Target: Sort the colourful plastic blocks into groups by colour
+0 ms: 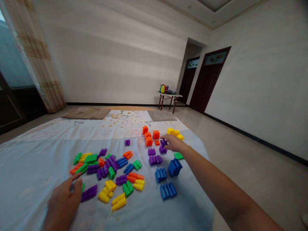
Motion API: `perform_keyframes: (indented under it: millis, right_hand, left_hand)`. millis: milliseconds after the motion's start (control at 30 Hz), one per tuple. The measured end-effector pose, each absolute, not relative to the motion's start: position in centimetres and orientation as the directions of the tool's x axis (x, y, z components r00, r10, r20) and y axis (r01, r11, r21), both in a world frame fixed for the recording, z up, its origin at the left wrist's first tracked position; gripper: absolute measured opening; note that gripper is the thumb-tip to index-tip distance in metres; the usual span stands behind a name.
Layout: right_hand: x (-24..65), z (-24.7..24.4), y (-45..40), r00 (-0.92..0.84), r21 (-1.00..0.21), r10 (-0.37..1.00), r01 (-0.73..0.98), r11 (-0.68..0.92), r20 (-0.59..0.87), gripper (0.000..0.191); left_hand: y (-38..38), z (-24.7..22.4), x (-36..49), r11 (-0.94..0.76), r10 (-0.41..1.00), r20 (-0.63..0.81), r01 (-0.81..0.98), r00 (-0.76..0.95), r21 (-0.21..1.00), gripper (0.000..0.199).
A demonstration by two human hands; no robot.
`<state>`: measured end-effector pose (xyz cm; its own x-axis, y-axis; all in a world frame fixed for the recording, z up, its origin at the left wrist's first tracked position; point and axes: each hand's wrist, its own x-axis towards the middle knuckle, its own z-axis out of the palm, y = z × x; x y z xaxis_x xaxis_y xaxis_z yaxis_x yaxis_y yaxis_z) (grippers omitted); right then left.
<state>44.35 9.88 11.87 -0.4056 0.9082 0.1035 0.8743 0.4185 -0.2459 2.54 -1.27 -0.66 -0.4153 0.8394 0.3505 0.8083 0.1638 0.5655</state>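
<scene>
My left hand [64, 196] is at the left of the cloth, its index finger stretched toward a green block [81, 168] and its thumb apart. Beside the thumb lies a purple block [89, 193]. My right hand [172, 143] reaches across to the right group, its fingertips closed round a purple block [163, 142] over another purple block [163, 149]. Nearby are orange blocks [148, 141], yellow blocks [173, 131], a purple row [155, 159] and blue blocks [175, 167]. Part of a green block [178, 156] is hidden by my right forearm.
A mixed heap of coloured blocks [113, 163] spreads over the left and middle of the cloth [144, 211]. Two flat mats [86, 113] lie at the far edge. Farther back, a small table [170, 94] holds a colourful bag [164, 88].
</scene>
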Motion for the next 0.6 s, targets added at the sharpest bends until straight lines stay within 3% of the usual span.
perform_keyframes:
  millis: [333,600]
  right_hand:
    - [44.5,9.0,12.6,-0.344,-0.196,0.939,0.922,0.334,-0.020,0.046]
    - [43.8,10.1,12.0,-0.334,-0.174,0.942,0.930,0.324,-0.030,0.058]
  left_hand:
    - [-1.0,-1.0,2.3,0.185,0.849,0.316,0.799,-0.423,0.572,0.056]
    - [-1.2,-0.8,2.4,0.170,0.844,0.329,0.793,-0.424,0.585,0.052]
